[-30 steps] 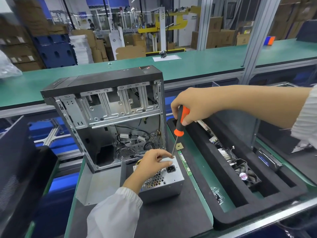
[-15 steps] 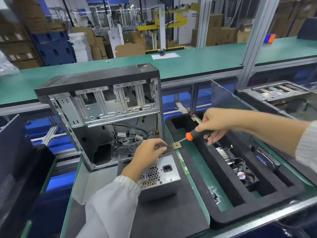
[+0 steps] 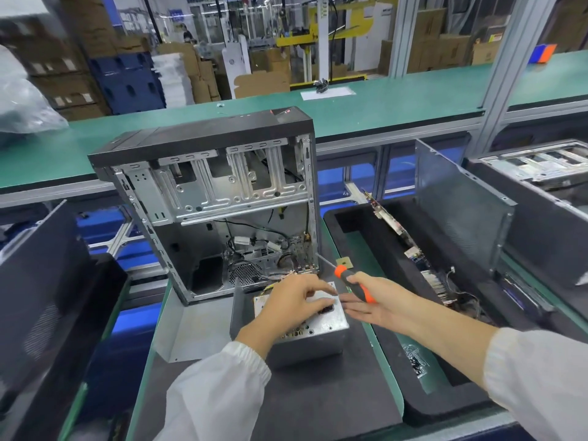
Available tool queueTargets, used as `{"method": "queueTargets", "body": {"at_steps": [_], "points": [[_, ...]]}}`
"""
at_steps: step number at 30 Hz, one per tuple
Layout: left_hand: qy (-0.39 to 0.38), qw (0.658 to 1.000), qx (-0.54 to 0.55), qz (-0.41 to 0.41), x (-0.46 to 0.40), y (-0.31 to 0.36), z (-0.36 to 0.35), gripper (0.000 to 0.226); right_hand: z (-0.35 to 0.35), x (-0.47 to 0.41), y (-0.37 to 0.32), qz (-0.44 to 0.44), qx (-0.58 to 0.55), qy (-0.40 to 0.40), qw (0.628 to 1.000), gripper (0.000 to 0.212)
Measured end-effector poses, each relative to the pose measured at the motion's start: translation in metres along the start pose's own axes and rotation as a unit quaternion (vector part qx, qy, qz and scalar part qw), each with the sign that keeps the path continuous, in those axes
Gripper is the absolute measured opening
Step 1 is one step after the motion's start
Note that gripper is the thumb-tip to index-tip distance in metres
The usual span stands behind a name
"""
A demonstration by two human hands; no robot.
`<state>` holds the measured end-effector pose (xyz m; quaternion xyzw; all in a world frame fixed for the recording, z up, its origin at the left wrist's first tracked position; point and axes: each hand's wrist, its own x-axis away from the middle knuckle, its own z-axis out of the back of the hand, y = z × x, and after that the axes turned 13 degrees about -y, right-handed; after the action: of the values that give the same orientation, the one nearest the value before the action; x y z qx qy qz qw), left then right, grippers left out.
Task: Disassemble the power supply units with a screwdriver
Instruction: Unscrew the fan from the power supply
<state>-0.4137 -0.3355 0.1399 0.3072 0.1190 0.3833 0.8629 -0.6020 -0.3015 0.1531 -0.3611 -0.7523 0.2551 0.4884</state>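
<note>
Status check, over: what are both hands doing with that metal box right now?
Left hand rests on top of the power supply, fingers loosely bent. Right hand holds the screwdriver, tip off the box. Open computer case close behind.

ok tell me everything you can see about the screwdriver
The orange-and-black-handled screwdriver has a thin bare metal shaft. It lies across the palm of the right hand, whose fingers stretch toward the grey metal power supply box. The handle, which looks like plastic or rubber, has an orange collar at the shaft end. The shaft points up and left toward the open grey computer case; its tip is too thin to make out.
</note>
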Motion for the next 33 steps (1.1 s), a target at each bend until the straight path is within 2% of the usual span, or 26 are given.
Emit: {"method": "queueTargets", "body": {"at_steps": [5,11,21,25,27,30,33], "points": [[-0.013,1.0,-0.009,0.011,0.002,0.001,-0.007,0.019,0.0,0.002,0.003,-0.002,0.013,0.012,1.0,0.014],[0.0,1.0,-0.016,0.005,0.003,-0.001,-0.009,0.017,0.001,0.0,0.009,-0.014,-0.002,0.012,1.0,0.028],[0.017,1.0,0.003,0.004,0.005,-0.007,-0.013,0.015,0.001,-0.002,0.005,-0.051,-0.085,0.019,0.995,0.013],[0.023,1.0,-0.003,0.009,0.004,-0.008,-0.014,0.017,0.003,-0.006,0.01,-0.041,-0.085,0.011,0.995,0.023],[0.018,1.0,0.0,0.022,0.003,-0.007,-0.014,0.019,0.002,-0.007,0.01,-0.031,-0.044,0.006,0.999,0.017],[0.01,0.999,0.009,0.038,0.0,-0.007,-0.011,0.026,0.002,-0.003,-0.002,0.024,0.152,0.034,0.988,0.014],[0.008,0.999,0.006,0.041,0.0,-0.006,-0.011,0.028,0.006,0.011,-0.032,0.112,0.39,0.068,0.911,0.016]]}}
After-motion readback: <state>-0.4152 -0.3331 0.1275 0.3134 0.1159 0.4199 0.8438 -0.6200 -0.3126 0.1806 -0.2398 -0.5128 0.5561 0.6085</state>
